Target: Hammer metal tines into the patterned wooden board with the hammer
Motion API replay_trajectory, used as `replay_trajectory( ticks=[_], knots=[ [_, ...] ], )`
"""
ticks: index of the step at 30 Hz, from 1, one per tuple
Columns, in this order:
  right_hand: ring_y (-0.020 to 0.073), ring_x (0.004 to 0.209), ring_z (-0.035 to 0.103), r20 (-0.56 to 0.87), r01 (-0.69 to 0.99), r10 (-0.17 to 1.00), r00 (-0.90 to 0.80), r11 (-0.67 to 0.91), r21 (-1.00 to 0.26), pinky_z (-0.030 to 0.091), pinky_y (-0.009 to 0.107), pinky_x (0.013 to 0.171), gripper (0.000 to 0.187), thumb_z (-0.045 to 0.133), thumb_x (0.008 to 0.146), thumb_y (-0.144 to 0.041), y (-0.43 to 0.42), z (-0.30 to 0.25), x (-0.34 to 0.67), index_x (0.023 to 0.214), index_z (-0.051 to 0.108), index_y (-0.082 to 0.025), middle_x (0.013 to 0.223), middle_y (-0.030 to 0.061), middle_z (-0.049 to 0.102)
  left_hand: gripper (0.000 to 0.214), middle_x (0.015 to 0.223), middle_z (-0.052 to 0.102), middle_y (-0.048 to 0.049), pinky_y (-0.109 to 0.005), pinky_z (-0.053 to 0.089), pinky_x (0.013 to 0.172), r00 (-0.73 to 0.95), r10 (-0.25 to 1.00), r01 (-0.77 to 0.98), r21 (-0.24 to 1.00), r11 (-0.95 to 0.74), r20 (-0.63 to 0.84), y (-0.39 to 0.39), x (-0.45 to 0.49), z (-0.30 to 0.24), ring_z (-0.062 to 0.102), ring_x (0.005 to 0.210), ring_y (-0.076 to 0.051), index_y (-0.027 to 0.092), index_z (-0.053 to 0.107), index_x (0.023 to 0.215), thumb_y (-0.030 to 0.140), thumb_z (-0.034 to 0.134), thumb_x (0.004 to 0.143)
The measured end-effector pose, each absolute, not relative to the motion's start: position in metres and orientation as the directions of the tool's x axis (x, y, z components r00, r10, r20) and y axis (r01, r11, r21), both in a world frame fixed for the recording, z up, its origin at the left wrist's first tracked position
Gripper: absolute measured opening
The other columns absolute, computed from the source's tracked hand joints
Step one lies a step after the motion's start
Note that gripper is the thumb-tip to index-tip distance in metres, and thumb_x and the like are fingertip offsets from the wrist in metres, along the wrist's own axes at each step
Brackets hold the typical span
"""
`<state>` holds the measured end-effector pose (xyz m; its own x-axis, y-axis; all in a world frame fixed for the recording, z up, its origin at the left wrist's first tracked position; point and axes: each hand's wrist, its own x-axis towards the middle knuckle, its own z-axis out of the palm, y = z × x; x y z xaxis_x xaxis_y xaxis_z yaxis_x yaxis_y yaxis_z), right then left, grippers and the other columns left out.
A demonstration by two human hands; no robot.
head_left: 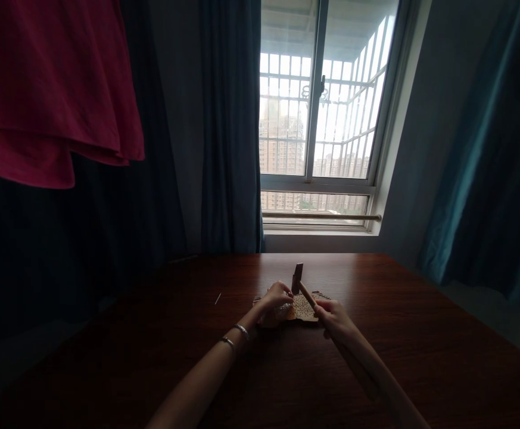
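Observation:
My right hand is wrapped round the wooden handle of a hammer. The dark hammer head stands upright just to the right of my left fingertips. My left hand has its fingers pinched together, and whatever is between them is too small to make out. Beneath both hands lies a pale brown board covered in small dark dots or holes. Something clear and crinkled, like thin plastic, shows under my left hand, partly hidden by it.
The board lies on a dark brown wooden table. A thin pale stick rests on the table to the left. Behind are a barred window and blue curtains. A red cloth hangs at upper left.

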<state>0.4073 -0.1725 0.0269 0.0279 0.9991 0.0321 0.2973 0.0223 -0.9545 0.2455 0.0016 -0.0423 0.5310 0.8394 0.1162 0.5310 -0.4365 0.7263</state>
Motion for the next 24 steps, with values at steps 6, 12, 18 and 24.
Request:
replay_trajectory(
  ticks=[6,12,18,24],
  knots=[
    [0.0089,0.043,0.045,0.055,0.258,0.997,0.047,0.041,-0.965,0.038,0.021,0.031,0.035,0.046,0.072,-0.043,-0.1731,0.0285,0.4058,0.084,0.060,-0.014,0.064,-0.0018,0.047,0.028,0.081,0.068,-0.0047,-0.025,0.044,0.068,0.534,0.840,0.549,0.717,-0.429,0.094,0.0006,0.2444,-0.0418,0.061,0.076,-0.019,0.015,0.072,0.084,0.030,0.069,0.061],
    [0.0084,0.043,0.044,0.060,0.264,0.997,0.047,0.045,-0.963,0.037,0.020,0.030,0.033,0.046,0.072,-0.042,-0.1735,0.0283,0.4058,0.083,0.059,-0.014,0.065,-0.0020,0.046,0.029,0.082,0.069,-0.0053,-0.025,0.043,0.066,0.538,0.835,0.538,0.714,-0.448,0.118,-0.0020,0.2457,-0.0406,0.061,0.075,-0.019,0.013,0.071,0.084,0.029,0.066,0.061],
    [0.0081,0.042,0.044,0.044,0.327,0.999,0.022,0.034,-0.944,0.036,0.018,0.032,0.033,0.046,0.073,-0.041,-0.1730,0.0311,0.4052,0.084,0.061,-0.014,0.060,-0.0031,0.046,0.029,0.080,0.069,-0.0053,-0.024,0.042,0.063,0.540,0.834,0.544,0.708,-0.450,0.114,-0.0059,0.2446,-0.0382,0.060,0.074,-0.019,0.013,0.071,0.084,0.030,0.064,0.062],
    [0.0076,0.042,0.044,0.072,0.340,0.996,0.047,0.052,-0.939,0.036,0.018,0.032,0.032,0.047,0.074,-0.040,-0.1704,0.0307,0.4038,0.086,0.063,-0.014,0.063,-0.0017,0.049,0.028,0.079,0.068,-0.0048,-0.024,0.041,0.063,0.550,0.823,0.528,0.704,-0.475,0.143,-0.0054,0.2437,-0.0402,0.060,0.074,-0.018,0.013,0.071,0.082,0.030,0.064,0.062]
  ],
)
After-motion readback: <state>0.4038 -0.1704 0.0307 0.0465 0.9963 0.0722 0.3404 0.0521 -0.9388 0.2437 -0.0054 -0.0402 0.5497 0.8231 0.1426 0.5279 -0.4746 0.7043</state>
